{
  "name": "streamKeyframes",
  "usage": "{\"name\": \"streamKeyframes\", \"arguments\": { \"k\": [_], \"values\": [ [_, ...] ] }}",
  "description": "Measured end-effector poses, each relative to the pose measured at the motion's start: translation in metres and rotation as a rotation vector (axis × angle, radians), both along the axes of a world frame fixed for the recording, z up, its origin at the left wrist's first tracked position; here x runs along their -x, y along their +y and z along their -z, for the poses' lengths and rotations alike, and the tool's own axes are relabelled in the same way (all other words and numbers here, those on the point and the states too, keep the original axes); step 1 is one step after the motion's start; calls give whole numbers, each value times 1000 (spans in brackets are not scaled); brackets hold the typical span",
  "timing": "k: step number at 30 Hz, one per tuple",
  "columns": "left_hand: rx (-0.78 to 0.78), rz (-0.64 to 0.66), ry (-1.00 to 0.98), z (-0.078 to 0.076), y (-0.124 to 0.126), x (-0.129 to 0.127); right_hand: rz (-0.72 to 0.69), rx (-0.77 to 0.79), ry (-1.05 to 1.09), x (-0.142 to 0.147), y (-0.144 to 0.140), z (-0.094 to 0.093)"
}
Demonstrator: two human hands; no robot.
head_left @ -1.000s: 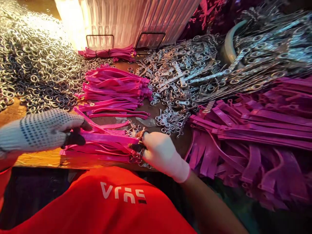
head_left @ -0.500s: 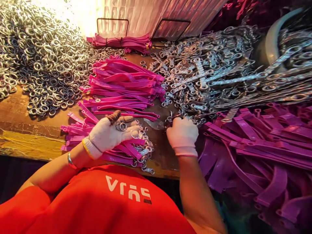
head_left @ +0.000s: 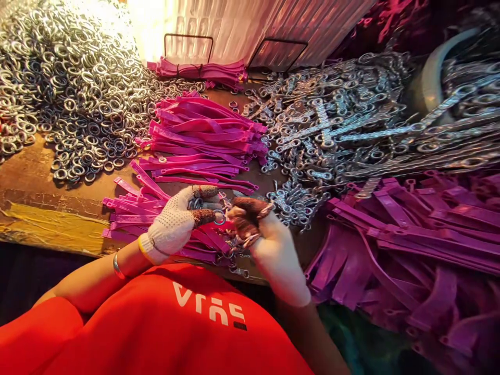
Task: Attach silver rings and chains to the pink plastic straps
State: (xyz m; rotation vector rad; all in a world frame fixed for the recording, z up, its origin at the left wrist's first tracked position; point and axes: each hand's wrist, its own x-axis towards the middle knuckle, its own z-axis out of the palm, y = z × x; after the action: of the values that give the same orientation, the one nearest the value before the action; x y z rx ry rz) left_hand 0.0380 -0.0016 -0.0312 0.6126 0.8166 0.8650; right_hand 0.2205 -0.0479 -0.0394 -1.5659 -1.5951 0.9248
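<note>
Over the near part of the tabletop (head_left: pixel 27 179), the person's two gloved hands are close together above a bunch of pink straps (head_left: pixel 135 211). The left hand (head_left: pixel 174 224), its fingers and thumb partly bent toward each other, pinches a single metal ring (head_left: pixel 220 216) at the dark-tipped ends, while a few more rings (head_left: pixel 195 203) sit further back between thumb and fingers. Facing it, the right hand (head_left: pixel 271 247) is curled inward, its brown fingertips bunched around small metal links (head_left: pixel 266 209); motion blurs the fingers, so how many links it grips is hard to make out. The pink straps lie partly beneath both hands and run toward the left, with loose links (head_left: pixel 239 272) at their right-hand ends near the tabletop's edge. Just beyond the hands, a second stack of pink straps (head_left: pixel 203 135) lies crosswise, and past it a tied strap bundle (head_left: pixel 222 72) rests before a clear ribbed sheet (head_left: pixel 242 26). To the left spreads a large heap of metal rings (head_left: pixel 89 104); to the right, a heap of metal links (head_left: pixel 332 104), with a small cluster of links (head_left: pixel 299 204) at its near edge. Purple-looking straps (head_left: pixel 422 234) pile up further right, beyond the right hand.
</note>
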Motion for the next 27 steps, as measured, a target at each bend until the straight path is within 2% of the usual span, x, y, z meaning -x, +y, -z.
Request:
{"name": "streamKeyframes", "arguments": {
  "k": [3,6,9,12,15,18,22,25,27],
  "values": [
    [-122,3,106,-2,-6,2,42,28,226,27,-5,-5],
    [-249,28,340,-4,-7,5,117,26,210,37,-9,-10],
    [-184,148,368,-2,-4,8,83,11,151,31,-14,-16],
    [-32,256,208,0,1,8,-77,-88,20,18,-17,-18],
    [-17,368,180,-3,3,8,-243,-247,-244,8,-15,-16],
    [-96,396,323,-10,-1,8,-321,-371,-508,2,-13,-14],
    [-277,289,434,-18,-8,11,-329,-345,-752,-2,-11,-19],
    [-455,356,417,-22,-9,11,-390,-307,-743,-3,-8,-28],
    [-449,364,384,-26,-8,9,-420,-269,-664,-1,-7,-34]
  ]
}}
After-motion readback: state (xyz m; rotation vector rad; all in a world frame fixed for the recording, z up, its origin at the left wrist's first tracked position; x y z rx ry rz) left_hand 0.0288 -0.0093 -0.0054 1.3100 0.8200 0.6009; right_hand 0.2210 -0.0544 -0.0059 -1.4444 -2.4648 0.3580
